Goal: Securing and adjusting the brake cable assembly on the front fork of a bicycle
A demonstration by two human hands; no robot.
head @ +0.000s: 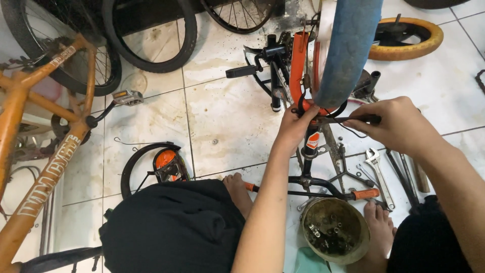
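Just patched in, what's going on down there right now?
A person sits on a tiled floor over an upturned small orange bike. The left hand grips the frame by the blue tyre; the right hand holds a dark tool against it. A wrench and a bowl of small parts lie close by.

Both hands [353, 126] on orange fork [298, 65]

Glossy orange painted metal fork [298, 65], matt blue rubber tyre [348, 45], shiny steel wrench [378, 172].
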